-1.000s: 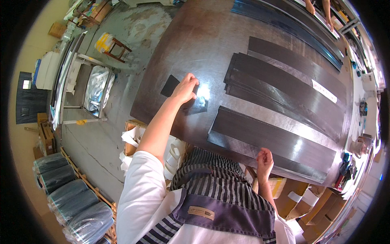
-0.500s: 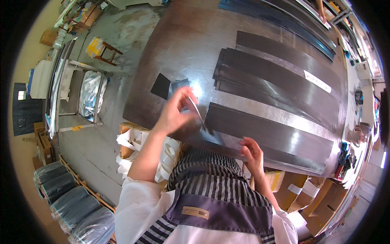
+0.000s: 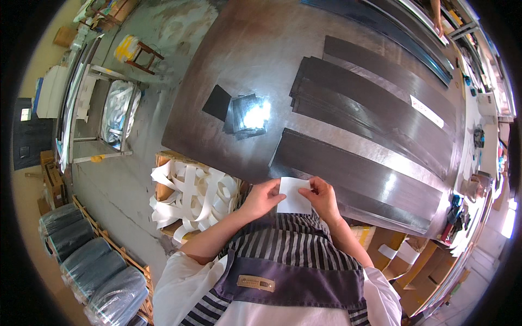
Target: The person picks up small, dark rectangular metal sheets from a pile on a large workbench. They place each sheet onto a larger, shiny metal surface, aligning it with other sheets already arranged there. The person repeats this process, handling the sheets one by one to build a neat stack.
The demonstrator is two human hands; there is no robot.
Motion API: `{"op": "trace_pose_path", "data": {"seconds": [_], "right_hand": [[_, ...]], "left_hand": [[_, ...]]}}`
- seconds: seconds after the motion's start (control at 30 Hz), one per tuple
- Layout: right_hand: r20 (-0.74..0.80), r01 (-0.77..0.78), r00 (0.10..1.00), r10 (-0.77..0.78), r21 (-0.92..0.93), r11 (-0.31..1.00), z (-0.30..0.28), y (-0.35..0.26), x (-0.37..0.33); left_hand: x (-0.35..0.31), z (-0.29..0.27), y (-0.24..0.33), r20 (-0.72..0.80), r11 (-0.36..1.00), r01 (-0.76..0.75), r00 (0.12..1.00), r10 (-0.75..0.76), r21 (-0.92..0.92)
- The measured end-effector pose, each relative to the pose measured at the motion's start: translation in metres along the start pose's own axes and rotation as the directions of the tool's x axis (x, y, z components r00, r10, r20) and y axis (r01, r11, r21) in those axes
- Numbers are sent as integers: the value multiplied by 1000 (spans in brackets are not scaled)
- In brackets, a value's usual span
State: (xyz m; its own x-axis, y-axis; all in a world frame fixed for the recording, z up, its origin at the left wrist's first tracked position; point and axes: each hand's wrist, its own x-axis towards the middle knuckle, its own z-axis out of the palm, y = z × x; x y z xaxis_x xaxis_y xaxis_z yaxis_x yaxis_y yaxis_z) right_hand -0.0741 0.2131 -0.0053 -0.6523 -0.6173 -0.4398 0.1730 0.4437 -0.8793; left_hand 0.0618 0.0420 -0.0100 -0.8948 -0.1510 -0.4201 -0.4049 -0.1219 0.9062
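A white square sheet (image 3: 294, 196) is held by both hands at the near edge of the table (image 3: 234, 49), above the striped apron (image 3: 293, 239). Its left edge is pinched between thumb and fingers of the left hand (image 3: 262, 200), and its upper right part is gripped likewise by the right hand (image 3: 323, 200). Farther up the table, dark squares (image 3: 237, 120) are loosely piled; long dark strips (image 3: 353, 168) are laid to the right. A cardboard box (image 3: 163, 191) is filled with curled white strips (image 3: 206, 201).

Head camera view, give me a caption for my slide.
Both hands hold a white square beside a table bearing dark strips.
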Motion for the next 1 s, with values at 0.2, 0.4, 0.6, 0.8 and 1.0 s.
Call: {"op": "trace_pose_path", "data": {"seconds": [0.2, 0.4, 0.6, 0.8, 1.0], "right_hand": [[-221, 132, 957, -189, -249, 959, 6, 2, 29], [-315, 92, 948, -38, 159, 983, 24, 11, 78], [-354, 94, 929, -105, -48, 994, 34, 26, 90], [-352, 31, 933, -81, -146, 989, 36, 17, 87], [-395, 67, 908, -142, -197, 978, 41, 19, 88]], "left_hand": [[10, -1, -26, -336, 986, -148, 927, 166, 81], [25, -15, -21, -400, 863, -175, 831, 387, 473], [33, -9, -38, -386, 872, -176, 844, 373, 457], [34, -9, -41, -381, 856, -189, 835, 398, 481], [34, -10, -42, -375, 840, -194, 828, 417, 507]]}}
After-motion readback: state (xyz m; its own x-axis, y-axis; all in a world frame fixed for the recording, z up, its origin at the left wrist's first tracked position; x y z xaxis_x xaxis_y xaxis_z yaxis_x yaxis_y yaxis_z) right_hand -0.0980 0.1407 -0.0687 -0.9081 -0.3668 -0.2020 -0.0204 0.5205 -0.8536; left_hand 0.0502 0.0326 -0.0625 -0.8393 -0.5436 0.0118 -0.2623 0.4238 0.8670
